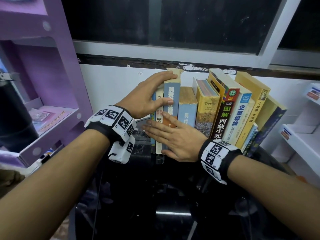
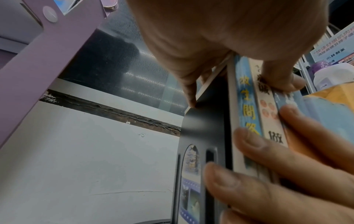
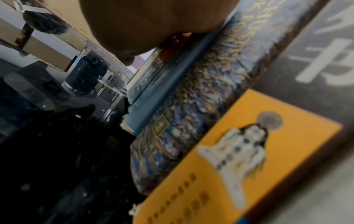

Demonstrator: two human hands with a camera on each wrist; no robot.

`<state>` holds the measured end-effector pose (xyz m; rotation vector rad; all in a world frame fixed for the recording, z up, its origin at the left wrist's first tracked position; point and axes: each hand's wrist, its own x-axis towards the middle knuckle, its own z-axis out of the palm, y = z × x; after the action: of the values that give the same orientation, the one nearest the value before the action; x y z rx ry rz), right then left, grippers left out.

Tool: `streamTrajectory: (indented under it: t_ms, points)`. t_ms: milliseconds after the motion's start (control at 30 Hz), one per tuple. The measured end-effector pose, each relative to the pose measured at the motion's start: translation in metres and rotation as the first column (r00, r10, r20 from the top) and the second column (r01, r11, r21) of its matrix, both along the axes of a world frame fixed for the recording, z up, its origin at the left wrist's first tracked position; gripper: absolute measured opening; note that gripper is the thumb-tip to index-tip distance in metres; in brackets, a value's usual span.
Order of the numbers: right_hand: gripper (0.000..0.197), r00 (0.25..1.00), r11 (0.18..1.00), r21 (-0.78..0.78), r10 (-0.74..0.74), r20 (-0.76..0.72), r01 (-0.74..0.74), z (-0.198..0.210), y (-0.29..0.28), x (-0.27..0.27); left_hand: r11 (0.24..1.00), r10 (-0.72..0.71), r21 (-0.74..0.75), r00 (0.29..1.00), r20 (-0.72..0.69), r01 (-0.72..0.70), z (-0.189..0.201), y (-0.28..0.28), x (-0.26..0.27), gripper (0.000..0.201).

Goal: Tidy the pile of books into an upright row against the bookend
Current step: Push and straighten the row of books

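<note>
While the books (image 1: pixel 204 110) stand in a row along the counter's (image 1: pixel 173 196) back edge, the left hand (image 1: pixel 147 97) grips the tall blue book (image 1: pixel 171 101), fingers curled over its top. The right hand (image 1: pixel 176 137) lies flat with straight fingers against the lower spines, beside the dark bookend (image 2: pixel 203 136) at the row's left end.

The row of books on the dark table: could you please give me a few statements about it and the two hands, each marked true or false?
1. The left hand grips the top of the leftmost books. True.
2. The right hand lies with straight fingers across the lower spines. True.
3. All the books stand upright. False: those at the right end, such as the yellow-spined book, lean to the right.
4. The black bookend stands at the right end of the row. False: it stands left of the leftmost book.
5. The right hand holds a book clear of the table. False: it only presses against the spines.
</note>
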<state>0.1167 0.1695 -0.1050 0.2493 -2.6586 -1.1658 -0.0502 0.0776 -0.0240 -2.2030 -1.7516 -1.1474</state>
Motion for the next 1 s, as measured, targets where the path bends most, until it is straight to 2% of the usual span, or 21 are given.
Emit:
streamTrajectory:
  t_ms: [267,733,1000]
  points:
    - [0.075,0.999,0.999,0.001,-0.039,0.029,0.039,0.003,0.003,-0.003,0.999,0.040,-0.027,0.997,-0.067,-0.042,0.004,0.005,-0.007,0.063]
    - [0.076,1.000,0.999,-0.028,-0.018,0.025,0.018,0.006,-0.004,0.001,0.995,0.083,-0.046,0.994,-0.066,-0.086,0.003,-0.001,0.000,0.063]
    - [0.070,0.999,0.995,-0.100,-0.026,0.040,0.030,0.008,-0.010,0.019,0.986,0.154,-0.016,0.950,-0.271,-0.164,0.019,0.000,0.010,0.069]
